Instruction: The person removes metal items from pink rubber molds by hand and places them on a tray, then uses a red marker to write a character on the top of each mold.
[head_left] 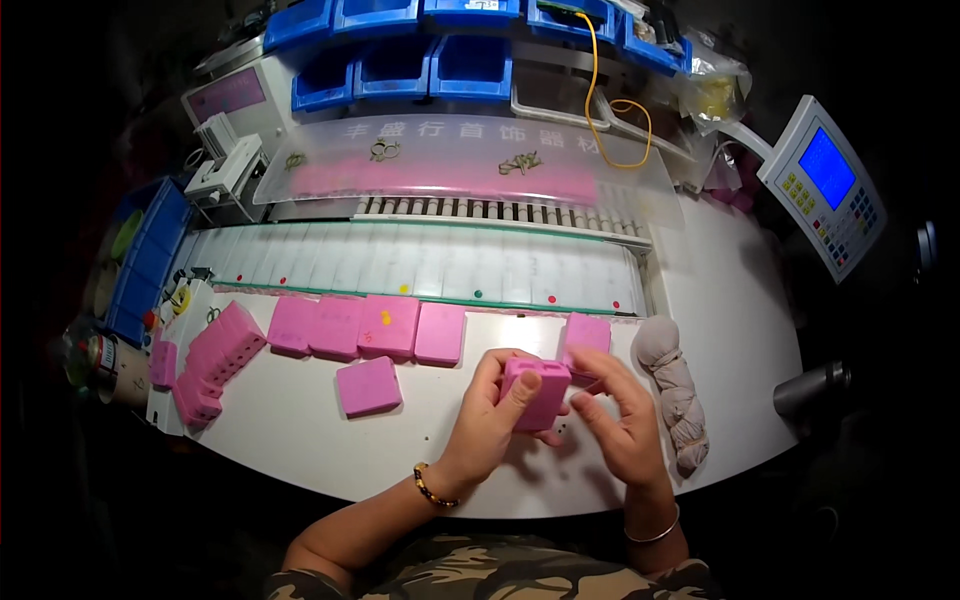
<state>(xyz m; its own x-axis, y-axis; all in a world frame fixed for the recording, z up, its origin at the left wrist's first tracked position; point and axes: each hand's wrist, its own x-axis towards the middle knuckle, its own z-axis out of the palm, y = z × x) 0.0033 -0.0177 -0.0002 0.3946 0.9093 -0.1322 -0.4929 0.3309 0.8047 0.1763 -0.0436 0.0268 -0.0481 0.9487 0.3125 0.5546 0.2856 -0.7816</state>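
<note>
My left hand (487,412) grips a pink rubber-like mold block (540,398), held tilted above the white table, thumb on its near face. Openings show along the block's upper edge. Close by its right side is my right hand (622,425), fingers bent and apart, with nothing visible in them; whether a fingertip touches the block I cannot tell. Another pink block (588,332) lies behind the right hand, partly covered by it. To the left, a single pink block (369,387) lies in front of a row of pink blocks (388,325).
More pink blocks (222,350) line the table's left. A bundled beige cloth (675,390) lies to the right. Behind run a white slatted strip (430,265) and rollers (500,210), under a clear sheet (450,150) bearing small metal pieces. A screened control panel (828,185) overhangs the right.
</note>
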